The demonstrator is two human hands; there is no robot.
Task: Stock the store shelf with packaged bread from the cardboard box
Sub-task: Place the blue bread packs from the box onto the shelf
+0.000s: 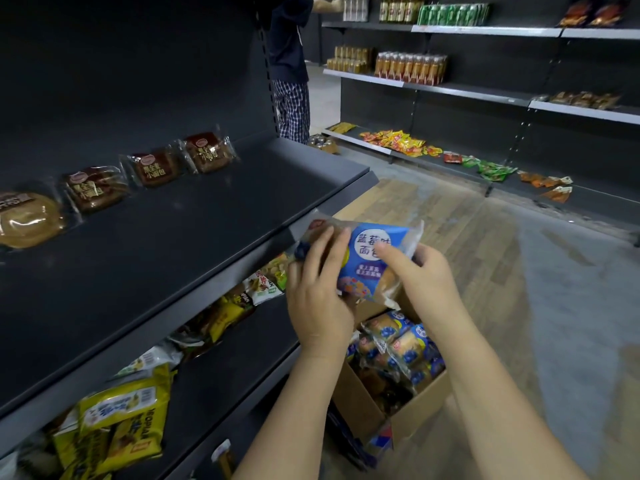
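Both my hands hold one blue-labelled bread packet [367, 258] in the air, just off the front edge of the dark shelf [194, 230]. My left hand [318, 289] grips its left side with fingers curled over the top. My right hand [422, 275] grips its right side, thumb on the label. Below them the open cardboard box [367, 407] stands on the floor with several similar blue bread packets [398, 344] inside. Along the back of the shelf lie three brown bread packets [156, 168] and a round bun packet [27, 220].
The lower shelf holds yellow and mixed snack packets [121, 420]. Another person [291, 67] stands at the far end of the aisle. Across the aisle, shelves [485, 91] carry drinks and snack packets. The wooden floor [519, 271] lies to the right of the box.
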